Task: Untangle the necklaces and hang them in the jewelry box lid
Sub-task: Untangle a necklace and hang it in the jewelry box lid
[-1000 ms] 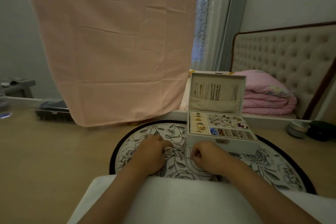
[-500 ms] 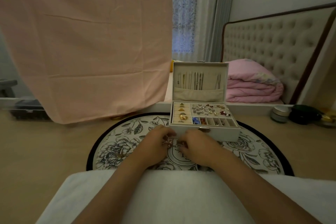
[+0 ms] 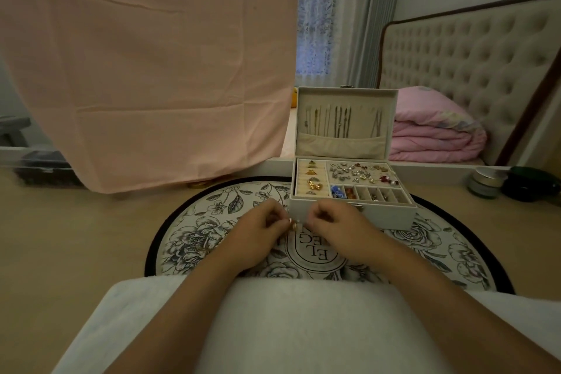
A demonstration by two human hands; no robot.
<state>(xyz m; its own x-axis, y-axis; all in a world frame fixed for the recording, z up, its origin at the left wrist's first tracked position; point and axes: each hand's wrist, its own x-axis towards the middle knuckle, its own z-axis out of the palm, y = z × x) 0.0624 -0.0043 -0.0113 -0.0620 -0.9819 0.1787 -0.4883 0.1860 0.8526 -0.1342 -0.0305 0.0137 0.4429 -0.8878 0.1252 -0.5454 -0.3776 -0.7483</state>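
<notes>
Head view: both hands are working low over the round floral mat (image 3: pixel 212 222), just in front of the jewelry box (image 3: pixel 382 217). Left hand (image 3: pixel 258 235) is pinching a small gold bit of a necklace (image 3: pixel 295 224), fingers curled in. Right hand (image 3: pixel 337 229) is pinching the other side of it, fingertips nearly meeting the left's. The chain is too thin to trace, so I can't tell how knotted it is. Box is sitting open on the mat, lid (image 3: pixel 391 118) standing upright, with several hung necklaces (image 3: pixel 337 118) above a fabric pocket. The tray below is holding rings and loose earrings. White cushion (image 3: pixel 288 328) is lying across the lap, and a pink sheet (image 3: pixel 151 70) is hanging at left.

Risks, as I'm judging them:
- Pulling apart too hard could be tightening the knot or snapping the chain.
- A slip would be dropping it onto the busy mat pattern, where it's hard to spot.
- Reaching into the lid could be snagging the chains already hanging there.
</notes>
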